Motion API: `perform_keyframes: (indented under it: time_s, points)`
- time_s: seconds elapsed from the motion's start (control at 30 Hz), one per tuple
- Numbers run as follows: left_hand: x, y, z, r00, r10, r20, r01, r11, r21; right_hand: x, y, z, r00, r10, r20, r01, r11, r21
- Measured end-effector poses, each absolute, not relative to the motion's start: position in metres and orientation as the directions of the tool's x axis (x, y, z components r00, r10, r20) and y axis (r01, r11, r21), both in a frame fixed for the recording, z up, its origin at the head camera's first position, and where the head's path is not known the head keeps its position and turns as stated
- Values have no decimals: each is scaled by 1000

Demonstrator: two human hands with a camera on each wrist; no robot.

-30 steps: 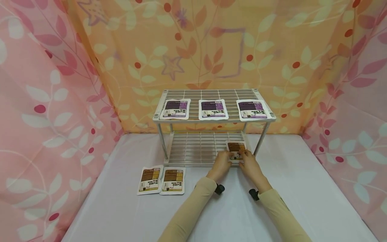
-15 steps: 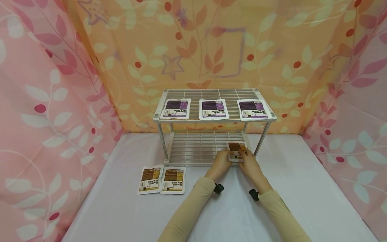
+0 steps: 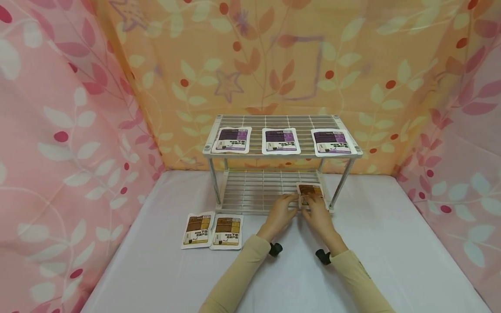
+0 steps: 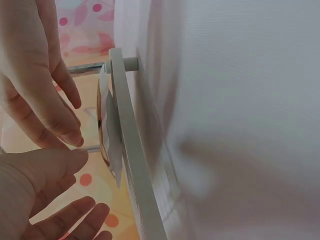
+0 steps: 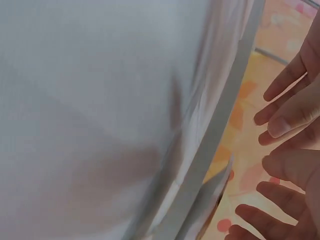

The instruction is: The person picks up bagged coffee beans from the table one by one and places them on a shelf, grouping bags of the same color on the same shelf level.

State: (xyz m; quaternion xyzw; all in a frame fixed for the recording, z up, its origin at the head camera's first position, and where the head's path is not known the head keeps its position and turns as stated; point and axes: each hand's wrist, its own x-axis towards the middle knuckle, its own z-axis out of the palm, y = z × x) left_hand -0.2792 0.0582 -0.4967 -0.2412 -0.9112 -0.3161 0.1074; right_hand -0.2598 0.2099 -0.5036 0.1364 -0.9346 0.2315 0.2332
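A white cloth-covered table surface [image 3: 383, 256] extends beneath and to both sides of the hands. Beyond the hands, an orange curtain [image 3: 274, 56] printed with leaves and red berries forms the back wall. Pink curtains with the same leaf print close off the area to the left [image 3: 58, 143] and right [image 3: 465, 143] of the hands; lighting is even and diffuse.
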Motion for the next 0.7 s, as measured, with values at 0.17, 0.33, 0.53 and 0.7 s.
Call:
perform_keyframes:
  time_s: [0.17, 0.33, 0.53, 0.7]
  points:
    - [-274, 48, -497, -856, 373, 358, 510, 725, 463, -260, 201, -507, -827, -161, 538, -415, 821, -392]
    - [-269, 32, -497, -848, 384, 365, 521, 726, 449, -258, 189, -511, -830, -155, 535, -429, 791, -436]
    - [-262, 10, -501, -839, 385, 385, 532, 731, 428, -252, 174, -514, -869, -137, 475, -410, 738, -537]
    - [-254, -7, -504, -839, 378, 392, 529, 737, 422, -247, 159, -517, -873, -151, 464, -428, 693, -580]
